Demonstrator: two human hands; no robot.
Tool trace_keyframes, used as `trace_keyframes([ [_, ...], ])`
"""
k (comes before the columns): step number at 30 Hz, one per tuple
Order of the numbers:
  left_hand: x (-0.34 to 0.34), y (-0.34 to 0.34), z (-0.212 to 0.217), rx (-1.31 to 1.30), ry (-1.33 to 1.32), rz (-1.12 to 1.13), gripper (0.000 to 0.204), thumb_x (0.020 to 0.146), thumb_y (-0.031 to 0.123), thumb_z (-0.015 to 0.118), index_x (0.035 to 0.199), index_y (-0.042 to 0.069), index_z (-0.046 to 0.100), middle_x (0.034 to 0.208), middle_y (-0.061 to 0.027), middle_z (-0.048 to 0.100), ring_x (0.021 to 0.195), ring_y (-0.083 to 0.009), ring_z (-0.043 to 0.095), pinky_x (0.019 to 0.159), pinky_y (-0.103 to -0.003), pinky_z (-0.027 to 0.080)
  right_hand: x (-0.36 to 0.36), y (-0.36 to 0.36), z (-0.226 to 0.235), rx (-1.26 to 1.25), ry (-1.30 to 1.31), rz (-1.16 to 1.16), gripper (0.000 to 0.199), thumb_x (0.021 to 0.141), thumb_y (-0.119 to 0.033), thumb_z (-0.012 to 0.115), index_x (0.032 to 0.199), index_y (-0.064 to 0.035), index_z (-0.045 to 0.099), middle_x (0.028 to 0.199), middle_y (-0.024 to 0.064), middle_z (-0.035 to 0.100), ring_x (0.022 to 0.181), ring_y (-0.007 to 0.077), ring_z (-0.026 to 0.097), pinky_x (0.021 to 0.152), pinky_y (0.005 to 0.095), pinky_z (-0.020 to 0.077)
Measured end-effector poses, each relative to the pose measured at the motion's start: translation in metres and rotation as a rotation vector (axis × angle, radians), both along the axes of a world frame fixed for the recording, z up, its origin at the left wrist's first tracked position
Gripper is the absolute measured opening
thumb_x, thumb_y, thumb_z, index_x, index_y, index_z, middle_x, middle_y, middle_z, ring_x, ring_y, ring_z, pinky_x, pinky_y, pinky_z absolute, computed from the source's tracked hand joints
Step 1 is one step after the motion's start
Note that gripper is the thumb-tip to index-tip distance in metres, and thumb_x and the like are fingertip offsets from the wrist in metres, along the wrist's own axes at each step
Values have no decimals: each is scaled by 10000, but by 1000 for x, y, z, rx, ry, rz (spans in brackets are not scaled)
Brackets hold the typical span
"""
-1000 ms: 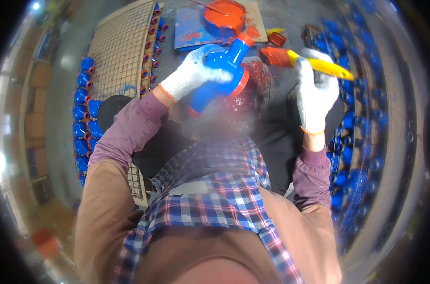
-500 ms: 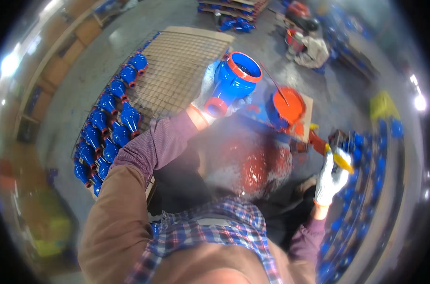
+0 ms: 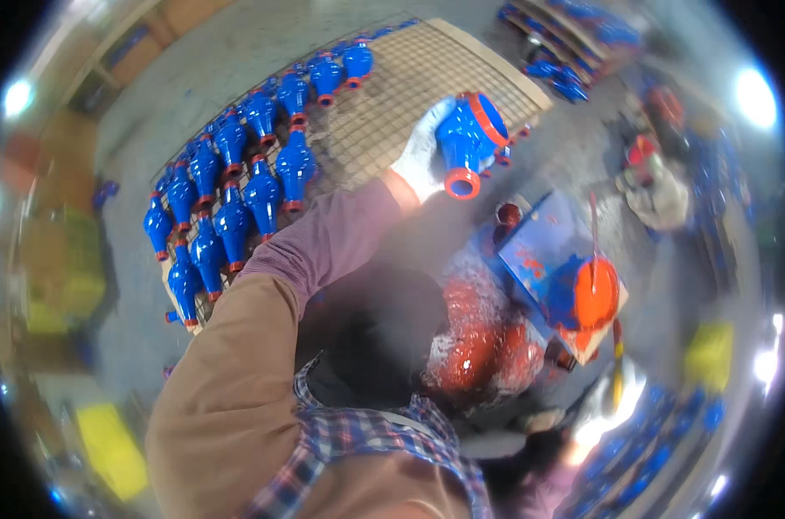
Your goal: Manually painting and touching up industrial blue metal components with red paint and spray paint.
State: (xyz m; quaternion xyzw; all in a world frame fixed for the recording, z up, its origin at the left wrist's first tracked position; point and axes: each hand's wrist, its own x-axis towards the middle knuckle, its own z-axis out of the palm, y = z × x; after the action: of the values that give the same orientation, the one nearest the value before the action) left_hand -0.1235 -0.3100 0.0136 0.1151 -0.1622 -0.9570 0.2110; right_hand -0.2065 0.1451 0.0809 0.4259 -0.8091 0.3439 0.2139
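Note:
My left hand [image 3: 420, 163], in a white glove, grips a blue pipe fitting [image 3: 463, 138] with orange-red rims. It holds the fitting out over the right end of a wire mesh rack [image 3: 410, 95]. Rows of similar blue fittings [image 3: 237, 195] stand on the rack's left part. My right hand [image 3: 598, 417] is a washed-out white shape at the lower right, seemingly closed on a yellow-handled brush [image 3: 617, 387]. A round pot of orange paint [image 3: 595, 294] sits on a blue-smeared board [image 3: 539, 255] between the two hands.
A red-stained cloth [image 3: 474, 350] covers my lap. A small dark red can [image 3: 506, 213] stands beside the board. More blue fittings lie at the lower right [image 3: 669, 450] and on a pallet at the top right [image 3: 583, 39]. The floor is grey concrete.
My left hand has swung the blue fitting from in front of me out over the mesh rack. My right hand with the brush has dropped to the lower right.

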Motion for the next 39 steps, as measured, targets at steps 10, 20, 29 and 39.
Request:
trace_keyframes([
  [10, 75, -107, -58, -886, -963, 180, 474, 752, 173, 878, 1099, -47, 641, 972, -132, 725, 798, -207, 723, 695, -351, 612, -20, -16, -34, 85, 21, -31, 234, 875, 48, 702, 1107, 32, 676, 984, 163, 658, 851, 294, 641, 767, 391, 536],
  [20, 120, -252, -162, -2350, -1122, -230, 478, 745, 394, 761, 1041, 34, 656, 990, -154, 718, 921, -314, 677, 834, -419, 512, -42, 13, -12, 201, -39, -102, 264, 836, -155, 729, 1100, -172, 740, 766, 61, 645, 640, 223, 631, 546, 338, 490],
  [29, 111, -217, -141, -2431, -1992, 205, 747, 834, 536, 711, 1360, 29, 556, 1202, -268, 633, 1116, -442, 613, 967, -506, 488, -101, 136, 8, 241, 238, -321, 371, 893, -118, 680, 1253, -207, 694, 781, 40, 686, 618, 218, 665, 548, 298, 518],
  [39, 96, -29, -115, -2452, -1230, 607, 570, 807, 441, 768, 1136, -20, 697, 1022, -192, 727, 876, -334, 678, 790, -461, 561, -329, 295, 27, 434, 277, -910, 265, 988, -273, 502, 1221, -211, 611, 969, 178, 667, 834, 358, 695, 708, 482, 524],
])
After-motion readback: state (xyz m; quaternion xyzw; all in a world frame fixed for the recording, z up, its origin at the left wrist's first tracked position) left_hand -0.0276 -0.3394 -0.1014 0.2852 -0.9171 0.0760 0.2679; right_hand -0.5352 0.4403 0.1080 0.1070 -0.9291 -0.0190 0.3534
